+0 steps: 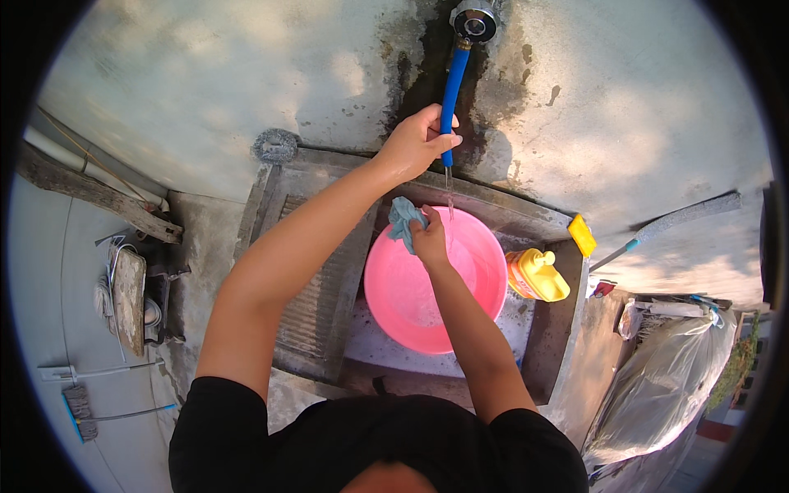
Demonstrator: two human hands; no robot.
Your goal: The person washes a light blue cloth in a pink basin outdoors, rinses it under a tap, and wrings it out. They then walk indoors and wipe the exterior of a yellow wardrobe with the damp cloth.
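My left hand grips the lower part of a blue hose, which hangs from a metal tap on the wall. A thin stream of water falls from its end into a pink plastic basin. Over the basin's far rim, my right hand holds a crumpled light-blue cloth, beside the falling water. The basin stands in a concrete sink with suds on its floor. To its right is a yellow pump bottle.
Left of the basin lies a ridged washboard slab. A steel-wool scourer rests on the sink's far left corner, a yellow sponge-like piece on the right rim. A long-handled brush leans at right, near a plastic-covered heap.
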